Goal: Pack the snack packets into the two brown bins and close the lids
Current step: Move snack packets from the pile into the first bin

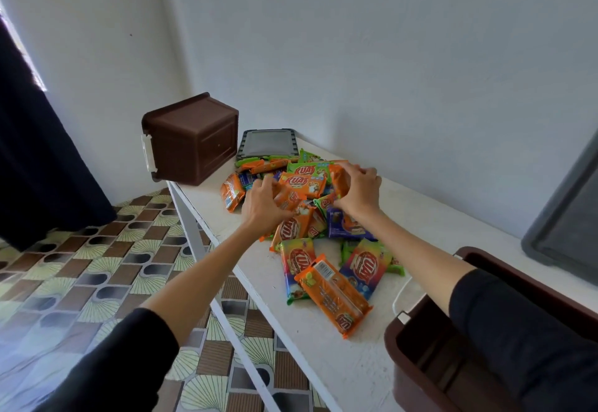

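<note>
White table (349,372) here, and most of what's on it is a heap of packets (310,211), right where the left hand (263,206) and right hand (359,186) each grab an orange one. A few more packets spill from the grip toward the near edge. Past the hands, off to the left, sits a closed bin (191,139), with a grey lid (268,143) flat just behind the heap. Nearer than the grip, to its right, is an open bin (390,343), and a second lid (563,217) is further right.

Soft daylight, wide-angle edge distortion
</note>
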The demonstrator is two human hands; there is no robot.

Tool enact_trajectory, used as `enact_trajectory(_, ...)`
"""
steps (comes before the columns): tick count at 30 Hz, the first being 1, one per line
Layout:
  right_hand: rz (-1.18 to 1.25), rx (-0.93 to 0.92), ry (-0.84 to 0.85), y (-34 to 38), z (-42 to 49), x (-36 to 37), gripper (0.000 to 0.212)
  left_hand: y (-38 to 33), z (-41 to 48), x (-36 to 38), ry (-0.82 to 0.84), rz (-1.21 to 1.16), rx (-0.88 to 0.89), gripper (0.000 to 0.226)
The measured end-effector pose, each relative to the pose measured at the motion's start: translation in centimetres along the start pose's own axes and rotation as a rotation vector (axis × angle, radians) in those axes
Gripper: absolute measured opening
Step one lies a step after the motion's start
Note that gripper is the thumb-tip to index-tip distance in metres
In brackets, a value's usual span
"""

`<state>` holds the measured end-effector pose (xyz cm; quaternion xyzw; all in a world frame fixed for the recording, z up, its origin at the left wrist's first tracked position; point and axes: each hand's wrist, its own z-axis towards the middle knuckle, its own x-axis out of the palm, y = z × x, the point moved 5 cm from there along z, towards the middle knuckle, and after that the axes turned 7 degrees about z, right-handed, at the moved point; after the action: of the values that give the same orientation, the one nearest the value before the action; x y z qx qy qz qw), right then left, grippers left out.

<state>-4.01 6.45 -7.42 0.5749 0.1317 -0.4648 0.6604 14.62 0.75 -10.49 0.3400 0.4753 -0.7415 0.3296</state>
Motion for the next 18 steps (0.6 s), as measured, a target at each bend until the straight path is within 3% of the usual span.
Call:
enact_trajectory(3, 0.013, -0.042, -0.012, 0.7, 1.4, -4.5, 0.082, -3.4, 1.1, -2.2, -0.006, -0.044, 0.13, 0.064)
enact_trajectory(7, -0.115, -0.037, 0.04, -0.5, 0.1, -12.3, 0.084, -10.3, 1.5, -3.2, 0.114, -0.117, 0.338, 0.066)
enact_trajectory(15, -0.171, 0.215, 0.01, -6.6, -11.9, -24.0, 0.086, -25.7, -5.2, -0.9, 0.414, -0.147, 0.875, 0.061)
enact_trajectory(18, -0.153, 0.32, 0.042, -8.2, -17.4, -25.8, 0.088, -29.6, -9.8, 0.4, 0.534, -0.161, 1.089, 0.074)
